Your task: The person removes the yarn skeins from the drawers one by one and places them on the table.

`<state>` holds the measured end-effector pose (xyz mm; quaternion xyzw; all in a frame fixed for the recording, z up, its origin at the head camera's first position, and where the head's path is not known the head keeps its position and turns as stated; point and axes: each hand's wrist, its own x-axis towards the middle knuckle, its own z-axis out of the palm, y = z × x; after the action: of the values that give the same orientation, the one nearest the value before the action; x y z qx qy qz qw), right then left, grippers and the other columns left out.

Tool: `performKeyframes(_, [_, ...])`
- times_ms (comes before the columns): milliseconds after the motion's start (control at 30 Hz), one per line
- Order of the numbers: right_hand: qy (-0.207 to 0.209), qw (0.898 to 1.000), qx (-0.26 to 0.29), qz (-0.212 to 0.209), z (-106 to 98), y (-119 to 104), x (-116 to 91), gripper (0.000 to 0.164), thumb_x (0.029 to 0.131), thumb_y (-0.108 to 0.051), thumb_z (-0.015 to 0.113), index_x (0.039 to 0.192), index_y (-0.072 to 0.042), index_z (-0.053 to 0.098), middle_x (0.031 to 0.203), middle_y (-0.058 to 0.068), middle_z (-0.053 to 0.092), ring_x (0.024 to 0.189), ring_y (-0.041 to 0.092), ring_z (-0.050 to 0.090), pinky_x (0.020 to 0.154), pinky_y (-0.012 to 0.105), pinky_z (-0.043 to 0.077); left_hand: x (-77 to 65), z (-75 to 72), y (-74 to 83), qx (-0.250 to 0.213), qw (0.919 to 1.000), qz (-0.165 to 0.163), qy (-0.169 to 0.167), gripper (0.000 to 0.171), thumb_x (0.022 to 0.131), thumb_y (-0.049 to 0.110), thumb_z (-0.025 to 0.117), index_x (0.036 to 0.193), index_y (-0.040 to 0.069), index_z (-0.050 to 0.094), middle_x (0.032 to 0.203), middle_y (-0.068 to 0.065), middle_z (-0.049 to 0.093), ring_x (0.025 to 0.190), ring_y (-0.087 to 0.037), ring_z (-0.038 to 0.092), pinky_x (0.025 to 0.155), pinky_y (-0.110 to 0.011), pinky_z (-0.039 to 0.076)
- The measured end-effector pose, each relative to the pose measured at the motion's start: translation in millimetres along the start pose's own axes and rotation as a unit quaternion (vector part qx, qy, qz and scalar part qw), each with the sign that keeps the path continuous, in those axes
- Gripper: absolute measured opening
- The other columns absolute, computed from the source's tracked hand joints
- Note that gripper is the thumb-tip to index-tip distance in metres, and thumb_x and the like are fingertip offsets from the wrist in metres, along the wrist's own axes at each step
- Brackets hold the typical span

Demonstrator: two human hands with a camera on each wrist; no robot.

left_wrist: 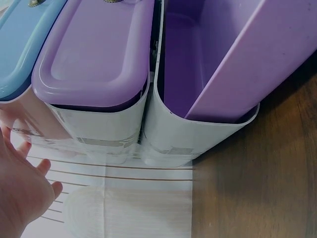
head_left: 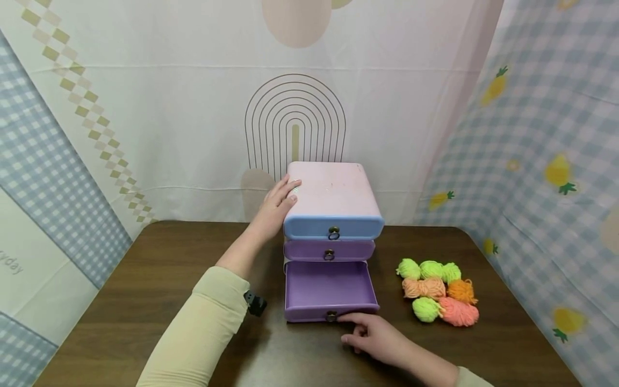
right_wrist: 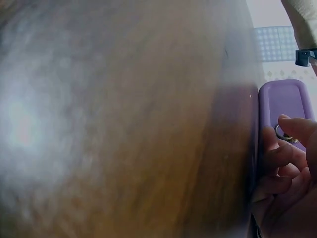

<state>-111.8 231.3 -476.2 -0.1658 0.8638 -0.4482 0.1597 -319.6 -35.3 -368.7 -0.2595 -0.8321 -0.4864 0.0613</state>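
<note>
A small drawer cabinet (head_left: 329, 188) with a pink top stands on the table. Its blue top drawer (head_left: 314, 228) and purple middle drawer (head_left: 309, 250) are closed, while the purple bottom drawer (head_left: 326, 285) is pulled out with nothing inside. My left hand (head_left: 274, 209) rests against the cabinet's upper left edge, fingers spread over the top. Low at the front, my right hand (head_left: 379, 338) has its index fingertip at the bottom drawer's ring pull (head_left: 331, 316). The thumb sits apart below and the other fingers are bent. In the right wrist view the ring (right_wrist: 282, 133) shows beside the thumb.
Several small yarn skeins (head_left: 437, 293) in green, peach, orange and coral lie in rows right of the cabinet. The wooden table (head_left: 184, 258) meets a printed cloth (head_left: 193, 107) behind, with a checked cloth (head_left: 532, 161) at the right.
</note>
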Motion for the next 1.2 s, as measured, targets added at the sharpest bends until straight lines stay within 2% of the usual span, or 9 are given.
performKeyframes(300, [0.000, 0.999, 0.030, 0.020, 5, -10, 2, 0.041, 0.094, -0.028, 0.068, 0.130, -0.008, 0.062, 0.065, -0.003, 0.061, 0.054, 0.008, 0.053, 0.046, 0.026, 0.043, -1.5, -1.1, 0.6, -0.009, 0.9999, -0.004, -0.005, 0.049, 0.103, 0.041, 0.040, 0.150, 0.025, 0.046, 0.165, 0.006, 0.016, 0.150, -0.030, 0.009, 0.115, -0.061, 0.010])
performKeyframes(600, [0.032, 0.999, -0.008, 0.020, 9, -16, 8, 0.032, 0.096, -0.031, 0.065, 0.118, -0.007, 0.068, 0.058, -0.007, 0.057, 0.051, 0.007, 0.052, 0.050, 0.026, 0.043, -2.1, -1.6, 2.7, -0.012, 0.9999, -0.007, -0.003, 0.049, 0.103, 0.040, 0.040, 0.149, 0.025, 0.046, 0.165, 0.007, 0.017, 0.150, -0.029, 0.010, 0.115, -0.061, 0.009])
performKeyframes(800, [0.048, 0.998, -0.005, 0.029, 12, -16, 10, 0.029, 0.096, -0.031, 0.065, 0.112, -0.008, 0.072, 0.055, -0.006, 0.056, 0.046, 0.005, 0.046, 0.044, 0.024, 0.038, -2.7, -1.8, 4.2, -0.013, 0.9999, -0.001, -0.002, 0.049, 0.103, 0.040, 0.040, 0.149, 0.024, 0.047, 0.165, 0.004, 0.017, 0.150, -0.031, 0.011, 0.115, -0.062, 0.009])
performKeyframes(1200, [0.066, 0.997, -0.002, 0.034, 14, -15, 14, 0.024, 0.095, -0.029, 0.066, 0.106, -0.011, 0.075, 0.054, -0.006, 0.056, 0.046, 0.006, 0.046, 0.044, 0.024, 0.039, -2.0, -1.3, 1.8, -0.011, 0.9999, 0.001, -0.005, 0.050, 0.103, 0.041, 0.039, 0.149, 0.024, 0.046, 0.165, 0.003, 0.017, 0.150, -0.031, 0.010, 0.114, -0.063, 0.009])
